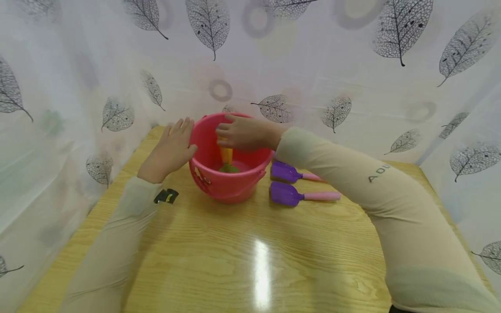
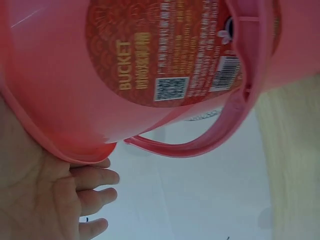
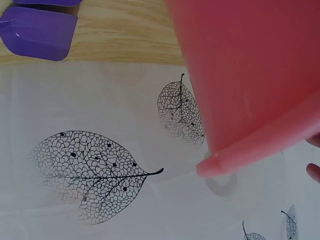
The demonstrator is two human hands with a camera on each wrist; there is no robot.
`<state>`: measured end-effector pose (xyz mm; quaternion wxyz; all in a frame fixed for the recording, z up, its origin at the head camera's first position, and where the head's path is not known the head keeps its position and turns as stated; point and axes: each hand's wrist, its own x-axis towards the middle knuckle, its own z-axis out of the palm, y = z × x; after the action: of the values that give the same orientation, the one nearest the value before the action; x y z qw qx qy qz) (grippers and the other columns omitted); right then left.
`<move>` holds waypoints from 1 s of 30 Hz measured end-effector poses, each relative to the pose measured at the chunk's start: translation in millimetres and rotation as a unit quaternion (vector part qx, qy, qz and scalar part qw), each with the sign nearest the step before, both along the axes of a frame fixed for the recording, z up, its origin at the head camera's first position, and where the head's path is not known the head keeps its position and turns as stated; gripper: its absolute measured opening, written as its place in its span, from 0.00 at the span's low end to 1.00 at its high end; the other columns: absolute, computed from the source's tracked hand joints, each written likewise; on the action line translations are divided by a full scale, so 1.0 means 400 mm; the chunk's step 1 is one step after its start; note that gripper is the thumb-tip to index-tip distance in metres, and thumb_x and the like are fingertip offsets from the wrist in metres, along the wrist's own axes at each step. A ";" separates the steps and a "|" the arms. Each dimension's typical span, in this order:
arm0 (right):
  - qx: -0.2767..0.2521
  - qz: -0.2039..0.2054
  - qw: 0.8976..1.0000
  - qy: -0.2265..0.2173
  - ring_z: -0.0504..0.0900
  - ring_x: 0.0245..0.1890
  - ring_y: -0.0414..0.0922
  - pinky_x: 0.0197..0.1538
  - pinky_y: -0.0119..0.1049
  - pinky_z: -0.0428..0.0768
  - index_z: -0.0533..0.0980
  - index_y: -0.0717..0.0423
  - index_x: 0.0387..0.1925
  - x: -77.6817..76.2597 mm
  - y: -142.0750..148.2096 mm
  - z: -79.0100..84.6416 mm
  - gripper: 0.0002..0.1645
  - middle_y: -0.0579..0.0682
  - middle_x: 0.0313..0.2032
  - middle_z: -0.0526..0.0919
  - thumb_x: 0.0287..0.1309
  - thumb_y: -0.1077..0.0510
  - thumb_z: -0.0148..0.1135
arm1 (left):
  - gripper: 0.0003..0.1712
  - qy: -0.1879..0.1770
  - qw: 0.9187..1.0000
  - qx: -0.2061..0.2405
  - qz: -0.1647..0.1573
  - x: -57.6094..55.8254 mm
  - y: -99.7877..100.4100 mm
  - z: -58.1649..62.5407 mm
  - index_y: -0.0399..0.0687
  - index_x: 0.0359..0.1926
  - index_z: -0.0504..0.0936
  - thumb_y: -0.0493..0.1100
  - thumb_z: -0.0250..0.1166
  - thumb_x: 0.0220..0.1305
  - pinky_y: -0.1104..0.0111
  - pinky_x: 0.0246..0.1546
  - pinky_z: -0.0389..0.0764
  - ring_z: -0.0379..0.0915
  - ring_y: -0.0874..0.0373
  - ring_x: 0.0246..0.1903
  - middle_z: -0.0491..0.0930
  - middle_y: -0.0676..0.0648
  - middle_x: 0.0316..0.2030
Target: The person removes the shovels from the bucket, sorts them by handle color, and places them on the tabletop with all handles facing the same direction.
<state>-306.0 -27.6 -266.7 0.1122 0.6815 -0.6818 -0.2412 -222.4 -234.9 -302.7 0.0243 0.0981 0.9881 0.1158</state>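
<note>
As the straight-fingered left hand (image 1: 171,148) touches the bucket (image 1: 232,188), the right hand (image 1: 247,134), grip unclear, hovers above.

Smooth plastic bucket (image 1: 231,184), glossy wooden table (image 1: 219,252)

A curtained-off workspace — home or studio, hard to tell
Pale leaf-printed sheeting (image 1: 305,48) hangs beyond the left hand (image 1: 170,148) and right hand (image 1: 250,134) and on either side — below them spreads a wood-grain table (image 1: 203,256).
</note>
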 end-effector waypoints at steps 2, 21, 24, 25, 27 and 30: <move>0.002 -0.003 1.000 -0.011 0.74 0.55 0.51 0.64 0.50 0.67 0.73 0.53 0.53 0.000 -0.004 -0.006 0.17 0.54 0.52 0.79 0.62 0.55 0.55 | 0.40 -0.006 1.000 -0.007 0.002 -0.001 0.002 0.003 0.31 0.72 0.39 0.47 0.43 0.68 0.45 0.71 0.33 0.32 0.36 0.72 0.38 0.32 0.73; 0.036 -0.013 0.999 0.000 0.72 0.59 0.52 0.70 0.53 0.60 0.72 0.50 0.58 -0.012 -0.040 -0.039 0.22 0.55 0.55 0.76 0.62 0.54 0.56 | 0.39 -0.009 0.998 -0.060 -0.010 -0.006 0.021 0.015 0.29 0.71 0.39 0.45 0.42 0.68 0.44 0.71 0.35 0.35 0.35 0.72 0.40 0.31 0.72; 0.044 -0.016 0.999 -0.004 0.72 0.59 0.52 0.69 0.54 0.60 0.72 0.50 0.58 -0.015 -0.043 -0.043 0.22 0.55 0.55 0.76 0.62 0.54 0.55 | 0.39 -0.010 0.999 -0.051 -0.013 -0.005 0.018 0.013 0.29 0.71 0.38 0.45 0.41 0.68 0.44 0.71 0.34 0.35 0.35 0.72 0.39 0.31 0.72; 0.049 -0.017 0.999 -0.001 0.72 0.59 0.52 0.69 0.53 0.60 0.72 0.50 0.58 -0.016 -0.044 -0.043 0.22 0.55 0.55 0.76 0.62 0.54 0.55 | 0.39 -0.011 0.999 -0.049 -0.014 -0.006 0.017 0.012 0.29 0.71 0.38 0.45 0.41 0.68 0.45 0.71 0.34 0.34 0.35 0.72 0.39 0.31 0.72; 0.054 -0.018 0.998 0.001 0.71 0.59 0.52 0.70 0.54 0.60 0.72 0.50 0.58 -0.018 -0.048 -0.045 0.22 0.55 0.56 0.76 0.62 0.54 0.55 | 0.39 -0.012 0.999 -0.044 -0.016 -0.006 0.015 0.012 0.29 0.71 0.38 0.45 0.41 0.68 0.45 0.71 0.34 0.34 0.35 0.72 0.39 0.31 0.72; 0.060 -0.017 0.998 0.003 0.71 0.60 0.52 0.70 0.54 0.59 0.72 0.50 0.59 -0.020 -0.054 -0.050 0.23 0.55 0.57 0.76 0.62 0.54 0.55 | 0.39 -0.005 0.999 -0.047 -0.021 -0.009 0.007 0.013 0.29 0.71 0.40 0.45 0.42 0.67 0.44 0.71 0.36 0.35 0.35 0.72 0.40 0.31 0.72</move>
<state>-314.2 -49.2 -286.7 0.0690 0.6747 -0.6773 -0.2853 -225.9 -232.1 -297.4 0.0367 0.1172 0.9900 0.0691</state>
